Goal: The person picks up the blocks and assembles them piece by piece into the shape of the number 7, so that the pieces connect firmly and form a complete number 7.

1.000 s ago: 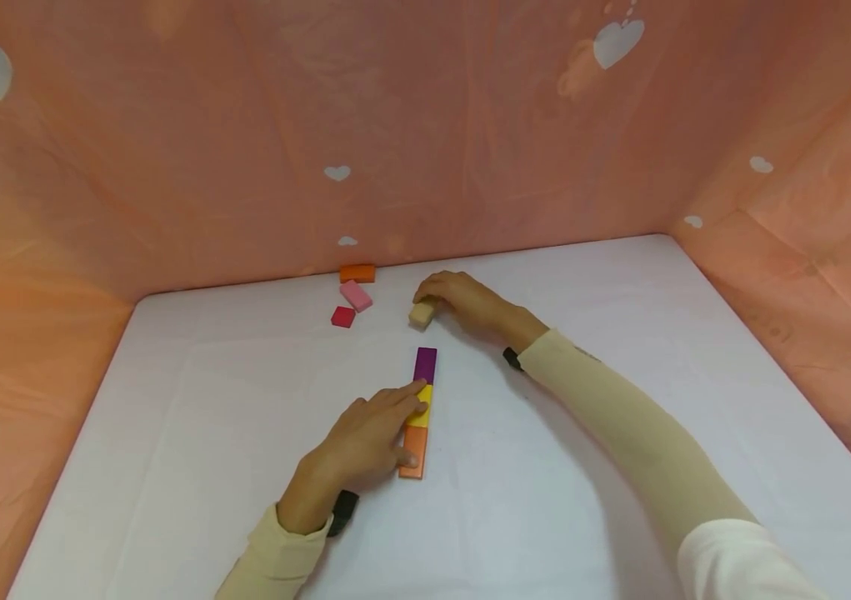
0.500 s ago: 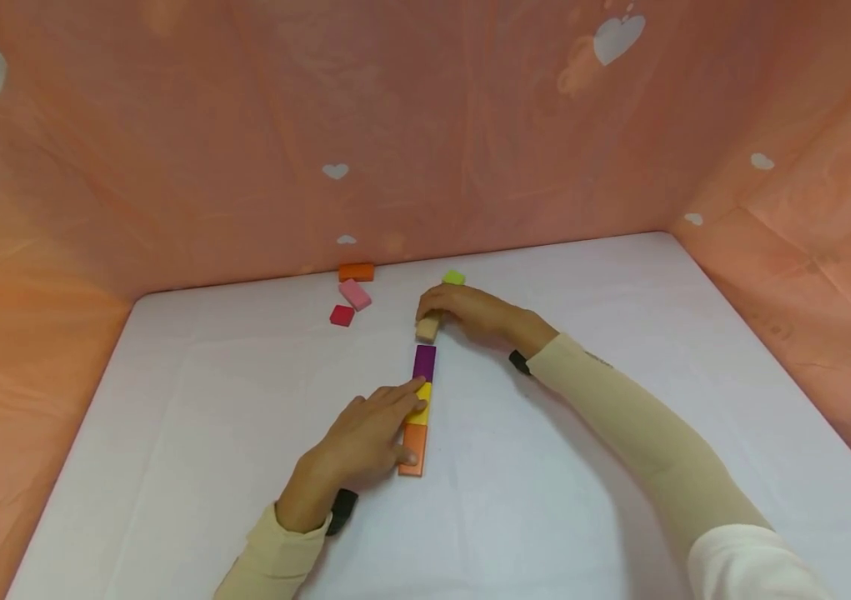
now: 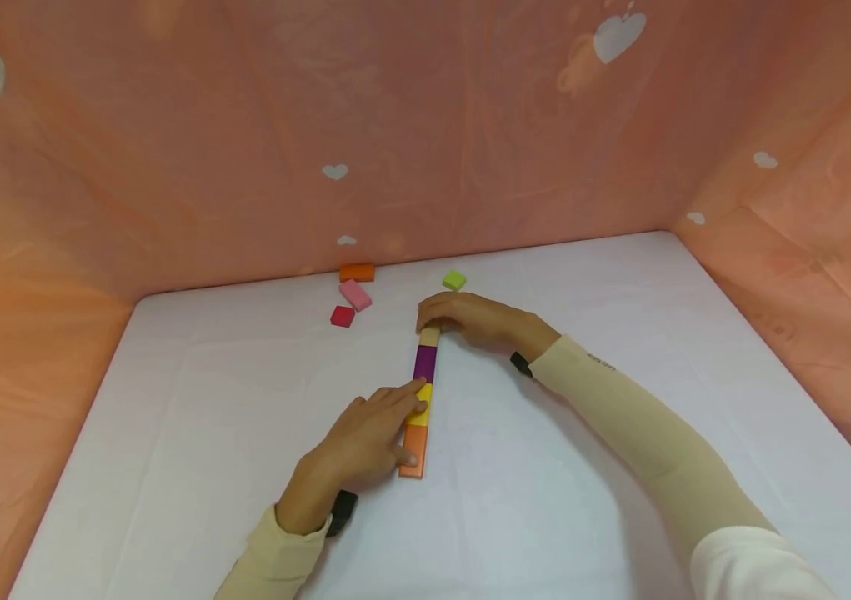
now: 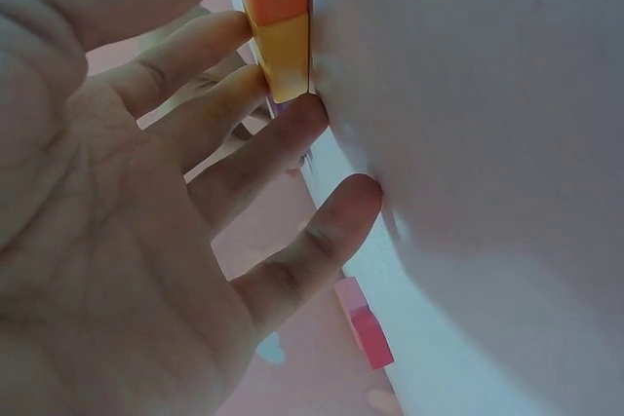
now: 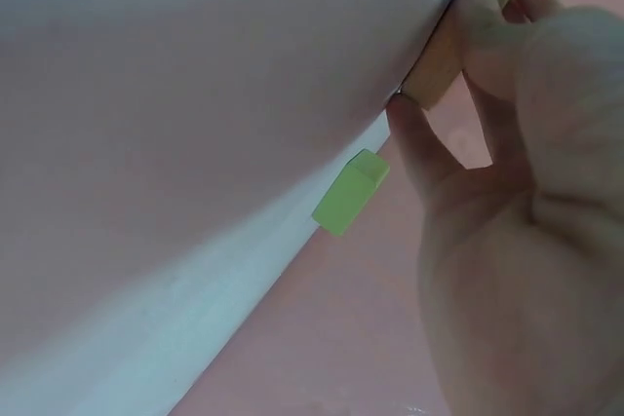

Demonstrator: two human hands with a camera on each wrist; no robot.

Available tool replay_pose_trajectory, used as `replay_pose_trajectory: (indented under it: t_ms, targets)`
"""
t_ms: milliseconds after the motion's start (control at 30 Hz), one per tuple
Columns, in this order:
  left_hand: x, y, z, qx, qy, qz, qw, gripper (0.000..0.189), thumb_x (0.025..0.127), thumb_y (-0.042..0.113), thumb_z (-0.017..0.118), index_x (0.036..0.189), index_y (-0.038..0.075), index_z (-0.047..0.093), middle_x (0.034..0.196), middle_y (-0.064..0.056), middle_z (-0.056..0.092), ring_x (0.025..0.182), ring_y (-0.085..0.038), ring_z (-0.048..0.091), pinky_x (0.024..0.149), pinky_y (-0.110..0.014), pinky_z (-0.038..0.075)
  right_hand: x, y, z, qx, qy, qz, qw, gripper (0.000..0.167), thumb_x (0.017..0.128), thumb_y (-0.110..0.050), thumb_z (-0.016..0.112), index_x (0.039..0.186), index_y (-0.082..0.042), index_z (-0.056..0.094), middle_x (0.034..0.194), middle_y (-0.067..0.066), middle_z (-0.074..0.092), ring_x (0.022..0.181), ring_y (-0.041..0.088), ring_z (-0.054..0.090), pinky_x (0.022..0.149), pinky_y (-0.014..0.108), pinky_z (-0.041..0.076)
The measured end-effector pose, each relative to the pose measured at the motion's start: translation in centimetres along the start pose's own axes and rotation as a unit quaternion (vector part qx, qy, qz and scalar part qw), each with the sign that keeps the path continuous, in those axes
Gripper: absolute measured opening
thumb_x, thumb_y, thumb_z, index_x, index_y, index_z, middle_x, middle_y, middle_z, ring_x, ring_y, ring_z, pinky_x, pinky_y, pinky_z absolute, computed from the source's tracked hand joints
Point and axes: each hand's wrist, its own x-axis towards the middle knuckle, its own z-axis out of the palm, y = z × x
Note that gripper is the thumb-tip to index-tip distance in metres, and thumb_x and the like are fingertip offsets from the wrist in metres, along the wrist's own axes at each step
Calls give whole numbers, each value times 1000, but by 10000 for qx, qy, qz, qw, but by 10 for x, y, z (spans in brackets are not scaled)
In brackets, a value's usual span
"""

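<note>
A row of blocks runs away from me in the head view: an orange block (image 3: 413, 452) nearest, then a yellow block (image 3: 422, 407), a purple block (image 3: 425, 364) and a beige wooden block (image 3: 429, 337) at the far end. My left hand (image 3: 365, 442) lies along the row's left side, its fairly straight fingers touching the yellow block and its thumb at the orange one. With thumb and fingers, my right hand (image 3: 473, 318) pinches the beige block, its near end right at the purple block. The right hand covers the beige block's far part.
Beyond the right hand lies a lime green block (image 3: 454, 280). Back left are an orange block (image 3: 357, 272), a pink block (image 3: 355, 295) and a red block (image 3: 342, 316). A peach curtain (image 3: 260, 167) with hearts stands behind the white table (image 3: 192, 433).
The right hand has brought the beige block toward me, up to the purple block's far end. The lime green block, hidden at first, now shows. The left hand has stayed in place.
</note>
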Motion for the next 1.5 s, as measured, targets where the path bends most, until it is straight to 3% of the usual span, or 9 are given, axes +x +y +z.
replay_pose_trajectory:
  t_ms: [667, 900, 1500]
  targets:
    - [0, 2, 0, -42, -51, -80, 9999, 62, 82, 25, 81, 138, 16, 57, 163, 7, 32, 145, -22, 37, 115, -59, 32, -1, 2, 3, 113, -78, 180, 9997, 28, 103, -12, 52, 122, -25, 68, 145, -4, 54, 142, 17, 43, 121, 38, 33]
    - [1, 1, 1, 60, -31, -94, 9999, 62, 82, 27, 81, 139, 16, 57, 163, 7, 32, 145, -22, 37, 115, -59, 33, 0, -1, 2, -153, -127, 222, 9996, 28, 103, -14, 52, 124, -27, 67, 148, -5, 51, 144, 15, 40, 121, 35, 32]
    - [2, 14, 7, 179, 75, 96, 9998, 64, 80, 28, 82, 136, 11, 57, 160, -4, 37, 140, -30, 41, 110, -58, 39, 1, -2, -2, 105, -293, 313, 9990, 29, 103, -10, 51, 122, -26, 67, 153, -2, 47, 148, 16, 36, 122, 37, 31]
